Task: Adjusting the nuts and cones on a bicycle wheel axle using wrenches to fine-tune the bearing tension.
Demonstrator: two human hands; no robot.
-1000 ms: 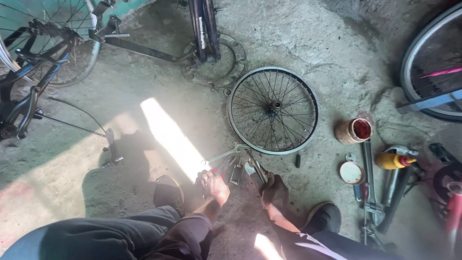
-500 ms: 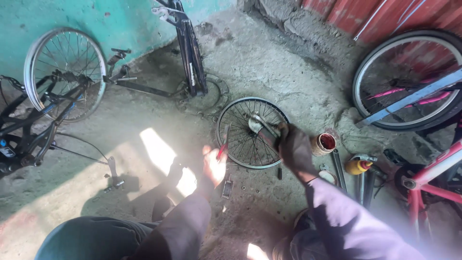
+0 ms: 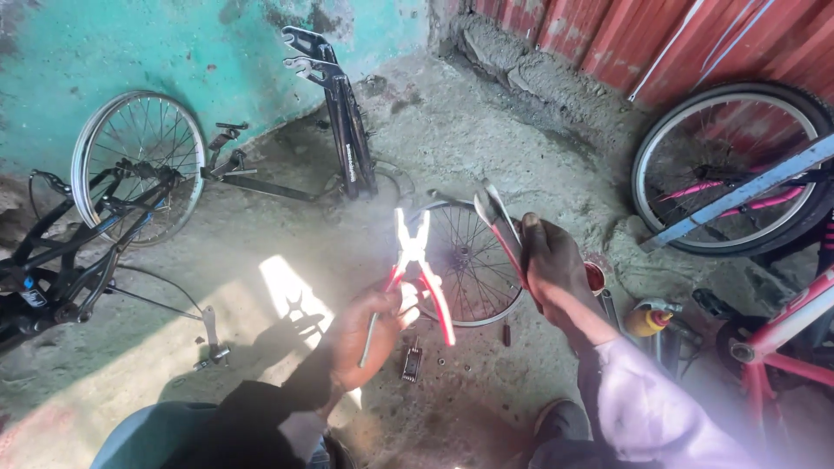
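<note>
My left hand (image 3: 369, 334) holds up red-handled pliers (image 3: 415, 260) with the jaws open and pointing up, plus a thin metal rod along the palm. My right hand (image 3: 556, 269) grips a second red-handled tool (image 3: 497, 219), its metal jaws pointing up and left. Both tools are raised above a bare spoked bicycle wheel (image 3: 469, 269) lying flat on the concrete floor.
A black bike frame (image 3: 343, 113) leans at the teal wall. An upturned bike with a wheel (image 3: 135, 165) lies at left. A tyred wheel (image 3: 738, 165) and pink frame (image 3: 782, 347) stand at right. Small parts (image 3: 413, 360), a red-filled tin (image 3: 595, 276) and a yellow bottle (image 3: 647, 321) sit near my feet.
Both hands rose from the floor by the wheel, each lifting a red-handled tool into view. The camera tilted up toward the wall.
</note>
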